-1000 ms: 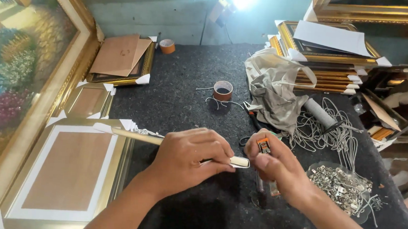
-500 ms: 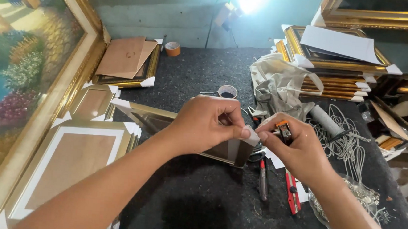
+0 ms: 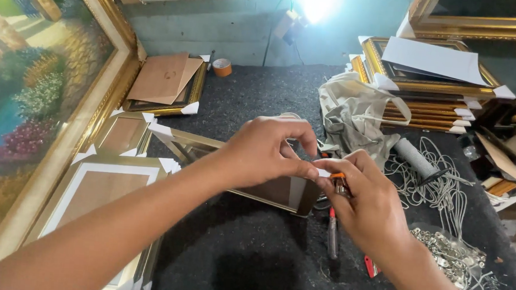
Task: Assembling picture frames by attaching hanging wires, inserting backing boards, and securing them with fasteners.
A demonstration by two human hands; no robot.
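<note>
My left hand (image 3: 266,151) and my right hand (image 3: 367,208) meet above the dark mat. Between them sits the near corner of a small gold picture frame (image 3: 279,193), which is tilted up off the mat. My left thumb and forefinger pinch a small white corner piece (image 3: 324,173) at that corner. My right hand grips a small orange-tipped tool (image 3: 339,176) pressed against the same spot. Most of the tool is hidden by my fingers.
A large gold-framed painting (image 3: 28,101) leans at the left, with frames with white corner guards (image 3: 97,192) beside it. At the right are stacked gold frames (image 3: 428,93), a cloth bag (image 3: 355,115), white cord (image 3: 443,189) and metal hangers (image 3: 448,252). Hand tools (image 3: 332,233) lie under my hands.
Both hands have risen from the mat and come nearer the camera. The small gold frame is now tilted up between them, with the fingers pinched at its corner.
</note>
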